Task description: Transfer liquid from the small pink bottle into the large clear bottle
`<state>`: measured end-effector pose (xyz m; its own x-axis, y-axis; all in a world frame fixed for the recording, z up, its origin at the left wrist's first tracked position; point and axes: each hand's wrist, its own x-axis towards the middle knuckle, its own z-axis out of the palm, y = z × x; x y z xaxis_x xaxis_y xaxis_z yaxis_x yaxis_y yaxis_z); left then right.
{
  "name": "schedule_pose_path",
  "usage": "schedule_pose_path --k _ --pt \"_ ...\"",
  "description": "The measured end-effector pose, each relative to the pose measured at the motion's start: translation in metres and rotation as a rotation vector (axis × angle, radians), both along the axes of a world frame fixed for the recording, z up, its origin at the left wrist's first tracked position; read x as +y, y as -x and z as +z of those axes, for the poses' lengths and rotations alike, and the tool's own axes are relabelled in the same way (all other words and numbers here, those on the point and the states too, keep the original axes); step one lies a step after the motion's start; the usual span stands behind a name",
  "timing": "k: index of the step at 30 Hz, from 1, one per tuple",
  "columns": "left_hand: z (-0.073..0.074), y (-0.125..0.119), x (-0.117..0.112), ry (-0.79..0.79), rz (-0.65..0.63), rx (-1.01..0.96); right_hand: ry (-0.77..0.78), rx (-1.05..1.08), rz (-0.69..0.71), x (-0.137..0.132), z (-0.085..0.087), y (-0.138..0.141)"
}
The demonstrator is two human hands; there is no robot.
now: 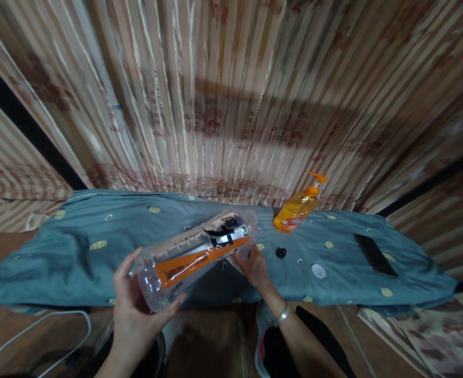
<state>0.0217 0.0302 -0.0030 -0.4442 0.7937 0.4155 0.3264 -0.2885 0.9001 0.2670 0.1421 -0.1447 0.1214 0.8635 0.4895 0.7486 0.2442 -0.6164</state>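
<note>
nearest on the left, left hand curls its fingers round the base of a clear plastic bottle with an orange label, held on its side over the near edge of a blue-grey cloth. right hand grasps the bottle's far end from below. further right on the cloth come a small black cap, an orange pump bottle at the far edge, a white cap and a dark phone.

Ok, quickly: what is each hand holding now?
Left hand: closed around the near end of the clear bottle.
Right hand: grips the same bottle's far end.
</note>
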Motion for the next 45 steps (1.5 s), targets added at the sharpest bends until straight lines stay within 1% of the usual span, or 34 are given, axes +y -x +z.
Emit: schedule_pose_path --k 3,6,9,12,17,21,25,32,38,41,43,45 --pt "0.001 -0.003 -0.001 -0.008 -0.006 -0.016 -0.006 0.01 -0.005 0.0 -0.002 0.0" --pt "0.0 -0.001 -0.001 -0.01 -0.009 -0.006 -0.004 0.028 0.014 0.0 0.0 -0.001" --pt "-0.004 0.004 0.0 -0.037 -0.039 0.081 0.004 0.04 0.041 -0.001 0.003 -0.001" --pt "-0.008 0.008 0.001 -0.087 -0.078 0.188 0.007 0.037 0.026 -0.002 0.005 -0.001" --pt "-0.011 0.009 0.0 -0.083 -0.05 0.173 -0.002 0.009 0.026 -0.001 0.003 -0.001" --pt "-0.015 0.013 0.0 -0.102 -0.083 0.228 -0.019 0.009 0.013 0.0 0.001 -0.001" --pt "-0.019 0.016 0.001 -0.111 -0.093 0.242 -0.016 0.025 0.008 0.0 0.0 0.0" --pt "-0.016 0.014 0.002 -0.104 -0.098 0.227 -0.013 0.018 -0.018 0.0 0.0 0.001" --pt "-0.015 0.015 0.002 -0.107 -0.093 0.247 0.004 0.026 -0.005 0.0 0.003 0.001" --pt "-0.013 0.011 0.002 -0.089 -0.081 0.189 0.016 0.017 -0.007 0.0 0.002 0.001" --pt "-0.008 0.004 0.0 -0.054 -0.062 0.098 0.018 0.019 -0.003 0.0 0.001 0.0" --pt "-0.002 -0.003 -0.001 -0.008 0.001 -0.044 0.015 0.025 0.0 0.0 -0.001 -0.001"
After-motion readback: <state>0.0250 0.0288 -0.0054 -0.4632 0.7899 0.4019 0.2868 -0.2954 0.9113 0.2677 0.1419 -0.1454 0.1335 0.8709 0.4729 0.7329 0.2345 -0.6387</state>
